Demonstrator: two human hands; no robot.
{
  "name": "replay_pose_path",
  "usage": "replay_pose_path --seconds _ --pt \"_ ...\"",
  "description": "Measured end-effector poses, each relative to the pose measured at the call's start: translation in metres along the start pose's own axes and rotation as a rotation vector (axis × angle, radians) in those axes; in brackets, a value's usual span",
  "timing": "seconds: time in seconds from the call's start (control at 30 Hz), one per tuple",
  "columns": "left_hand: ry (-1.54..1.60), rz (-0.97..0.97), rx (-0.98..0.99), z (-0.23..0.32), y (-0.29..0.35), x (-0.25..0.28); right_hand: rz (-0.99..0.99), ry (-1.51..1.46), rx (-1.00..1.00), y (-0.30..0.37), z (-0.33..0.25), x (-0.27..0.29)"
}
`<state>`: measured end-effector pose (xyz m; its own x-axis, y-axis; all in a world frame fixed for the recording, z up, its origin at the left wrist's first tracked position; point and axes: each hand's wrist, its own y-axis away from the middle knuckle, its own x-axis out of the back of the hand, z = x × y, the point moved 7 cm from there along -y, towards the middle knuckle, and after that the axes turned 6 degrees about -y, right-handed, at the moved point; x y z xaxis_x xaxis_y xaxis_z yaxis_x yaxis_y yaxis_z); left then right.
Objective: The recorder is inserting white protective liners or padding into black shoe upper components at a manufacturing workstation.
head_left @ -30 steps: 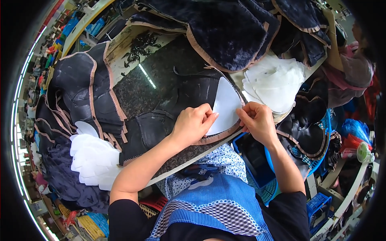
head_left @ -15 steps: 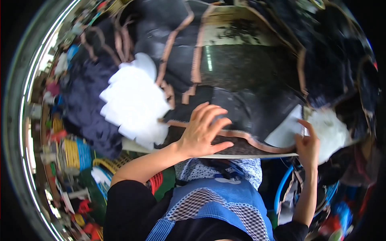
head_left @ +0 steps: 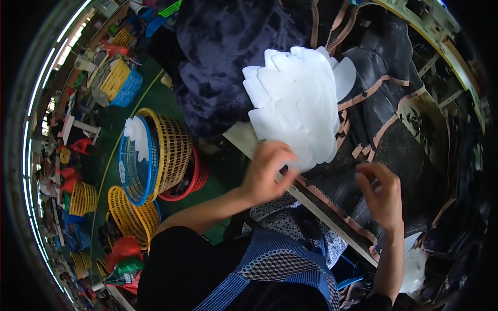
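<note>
A fanned pile of thin white cut pieces lies on the worktable. At the pile's near edge is my left hand, somewhat blurred, its fingers curled with a gap between thumb and fingertips; no piece shows in it. To the right, my right hand hovers over the dark sheet material, fingers loosely bent and thumb apart, holding nothing visible. Along the table's near edge runs a brown strip with a notched border. Dark plush fabric is heaped beyond the pile, to its left.
On the green floor at left stand a blue basket with white pieces, a yellow basket, a red basket and another yellow basket. A whitish bundle is at lower right. The table's pale edge slants in front of me.
The view has swung left, bringing the white pile to the middle. My left hand has gone to the pile's near edge. My right hand has left the white sheet at the table's right end.
</note>
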<state>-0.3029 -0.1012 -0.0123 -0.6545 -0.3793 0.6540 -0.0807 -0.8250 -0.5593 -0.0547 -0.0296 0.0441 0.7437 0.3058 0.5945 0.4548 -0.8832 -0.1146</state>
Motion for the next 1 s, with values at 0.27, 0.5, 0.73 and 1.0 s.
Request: replay_pose_path --seconds 0.27,0.5,0.73,1.0 --pt "0.671 -0.158 0.63 -0.078 0.036 -0.012 -0.166 0.179 0.369 -0.063 -0.049 -0.104" --pt "1.32 -0.139 1.167 -0.098 0.045 -0.023 -0.234 0.196 0.38 -0.056 -0.033 -0.144" --pt "1.324 0.273 0.523 -0.066 -0.003 0.089 -0.201 0.06 0.303 -0.045 -0.029 -0.13" --pt "0.274 -0.317 -0.324 0.051 0.042 0.017 0.026 -0.576 -0.303 0.06 -0.008 -0.078"
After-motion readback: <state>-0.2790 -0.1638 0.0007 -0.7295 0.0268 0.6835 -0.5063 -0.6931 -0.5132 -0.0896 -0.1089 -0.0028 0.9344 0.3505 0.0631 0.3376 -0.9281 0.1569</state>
